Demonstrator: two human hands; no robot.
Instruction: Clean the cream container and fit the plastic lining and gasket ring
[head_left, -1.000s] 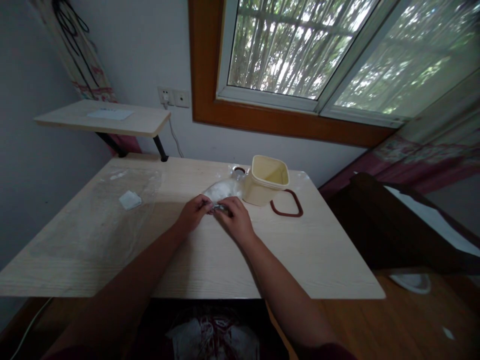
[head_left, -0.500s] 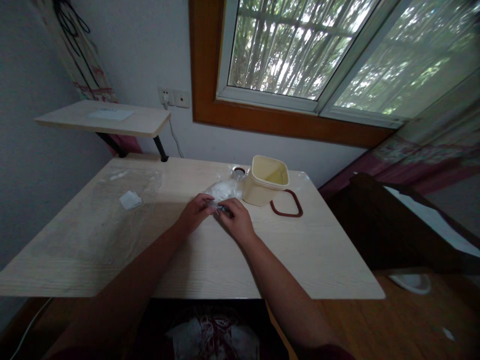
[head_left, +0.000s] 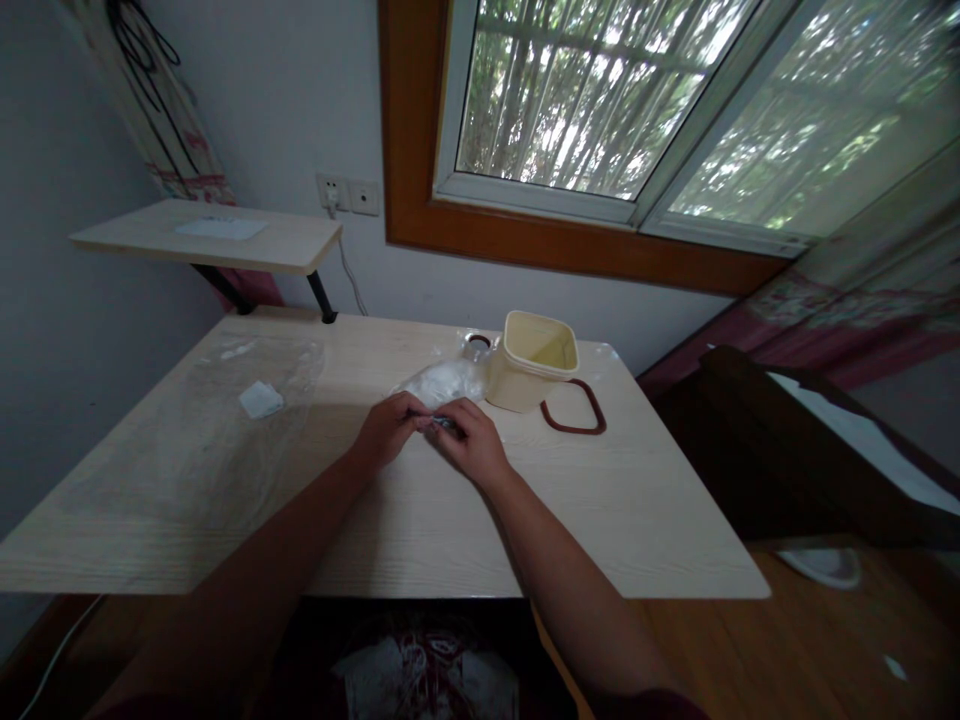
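Note:
My left hand (head_left: 390, 428) and my right hand (head_left: 471, 436) meet over the middle of the table, fingers pinched together. Between their fingertips is a small, shiny, dark-and-silver piece (head_left: 444, 422), mostly covered by the fingers; its kind cannot be made out. Just beyond the hands lies a crumpled clear plastic bag (head_left: 446, 382) with whitish contents. A cream square plastic bucket (head_left: 517, 385) stands upright to the right of the bag. Beside the bucket rests a brown, bent handle-like loop (head_left: 602, 410).
On the left, a clear plastic sheet (head_left: 225, 450) lies flat with a small white packet (head_left: 261, 400) on it. A raised shelf (head_left: 150, 235) on black legs stands at the back left. The pale wooden table (head_left: 600, 530) ends near the window wall.
The left hand has shifted slightly down and its fingertips have come closer to the right hand. The bag, bucket and brown loop are where they were.

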